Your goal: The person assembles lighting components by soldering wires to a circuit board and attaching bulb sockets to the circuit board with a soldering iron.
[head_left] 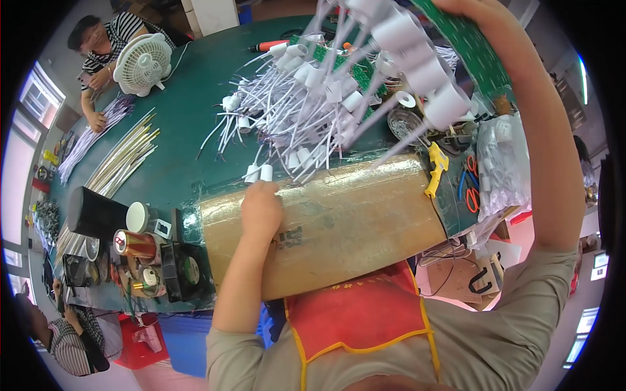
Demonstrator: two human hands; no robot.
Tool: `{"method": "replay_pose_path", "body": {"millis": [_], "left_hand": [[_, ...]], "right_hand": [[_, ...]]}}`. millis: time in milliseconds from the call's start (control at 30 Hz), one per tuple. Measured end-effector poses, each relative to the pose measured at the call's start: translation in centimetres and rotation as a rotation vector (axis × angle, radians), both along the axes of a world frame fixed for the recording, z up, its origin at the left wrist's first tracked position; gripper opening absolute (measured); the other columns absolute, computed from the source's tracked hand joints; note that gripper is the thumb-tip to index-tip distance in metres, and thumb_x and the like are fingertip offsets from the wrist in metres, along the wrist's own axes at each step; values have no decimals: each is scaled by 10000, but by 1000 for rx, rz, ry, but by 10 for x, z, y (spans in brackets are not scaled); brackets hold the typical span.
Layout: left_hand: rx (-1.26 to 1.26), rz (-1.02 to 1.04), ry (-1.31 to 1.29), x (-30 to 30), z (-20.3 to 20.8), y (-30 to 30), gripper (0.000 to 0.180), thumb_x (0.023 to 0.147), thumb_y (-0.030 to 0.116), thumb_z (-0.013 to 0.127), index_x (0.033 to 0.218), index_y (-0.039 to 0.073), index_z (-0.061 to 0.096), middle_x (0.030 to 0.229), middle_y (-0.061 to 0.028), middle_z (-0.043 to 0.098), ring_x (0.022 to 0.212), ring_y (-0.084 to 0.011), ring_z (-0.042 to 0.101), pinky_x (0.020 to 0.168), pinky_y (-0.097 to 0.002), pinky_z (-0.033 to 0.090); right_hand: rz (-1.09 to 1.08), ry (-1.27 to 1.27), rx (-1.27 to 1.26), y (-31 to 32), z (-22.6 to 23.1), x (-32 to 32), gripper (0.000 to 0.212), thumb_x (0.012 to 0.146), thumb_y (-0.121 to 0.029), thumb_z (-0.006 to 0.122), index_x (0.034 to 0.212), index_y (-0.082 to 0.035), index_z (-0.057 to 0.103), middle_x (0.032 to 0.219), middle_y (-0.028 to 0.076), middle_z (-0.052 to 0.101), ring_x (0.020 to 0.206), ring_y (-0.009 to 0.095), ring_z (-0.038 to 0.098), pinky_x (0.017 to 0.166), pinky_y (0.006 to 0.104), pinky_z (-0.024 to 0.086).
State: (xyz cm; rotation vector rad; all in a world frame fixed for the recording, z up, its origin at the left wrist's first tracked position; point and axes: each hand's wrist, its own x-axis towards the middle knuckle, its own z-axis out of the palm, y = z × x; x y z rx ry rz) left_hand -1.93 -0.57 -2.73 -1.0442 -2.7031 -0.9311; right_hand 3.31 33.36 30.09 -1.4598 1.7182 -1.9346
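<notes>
My right hand (pixel 466 8) is raised at the top right, gripping a green circuit board (pixel 466 49). White plastic cylinders (pixel 427 68) with pale wires trail off to the left of this board, smeared by motion. My left hand (pixel 262 205) is at the far edge of the cardboard sheet, its fingers closed at the near ends of two small white cylinders (pixel 259 173); the fingertips are partly hidden. Just beyond lies a large heap of similar wired cylinders (pixel 300 104), with another green board (pixel 345 68) among them.
A brown cardboard sheet (pixel 339 221) covers the near table. On the right lie a yellow glue gun (pixel 436 169), red-handled cutters (pixel 472 195) and a plastic bag (pixel 501 163). A can (pixel 135 244) and black container (pixel 96 218) stand left. Across sits a person beside a fan (pixel 142 65).
</notes>
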Motion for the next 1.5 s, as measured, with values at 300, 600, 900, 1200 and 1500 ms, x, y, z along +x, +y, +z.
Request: {"method": "replay_pose_path", "body": {"millis": [300,600,900,1200,1500], "left_hand": [[458,297,254,-31,43,-22,180,809,-57,582,944,40,651,1055,-145,626,1013,-335,603,864,-425,485],[243,234,87,-87,-22,-14,283,909,122,609,1172,17,633,1260,-191,592,1196,-362,542,1027,-427,413],[233,258,246,-80,-16,-4,276,948,150,578,1147,-34,633,1200,-190,611,1137,-358,555,991,-431,417],[234,327,323,-67,-9,2,261,947,148,592,1125,-36,638,1201,-188,605,1145,-350,543,980,-442,417],[71,243,689,-66,-14,-8,172,855,121,670,981,4,675,1100,-193,640,1034,-376,595,882,-478,460]], "right_hand": [[-1110,-555,45,14,-54,-101,347,893,-215,669,1171,-11,632,957,85,705,831,154,676,754,291,539],[-1718,-128,741,15,-147,-101,578,813,-485,664,1187,-44,665,1182,179,670,1089,335,637,956,384,488],[-2116,16,823,101,-124,113,580,823,-428,728,1266,-66,624,1169,140,667,1054,238,650,922,345,503],[-2825,83,795,265,-81,373,599,803,-509,674,1122,-1,683,1101,177,693,1054,306,649,931,365,483],[-2446,-936,277,369,-158,390,879,764,-631,693,1323,34,558,1343,230,555,1190,360,564,978,449,451]]}}
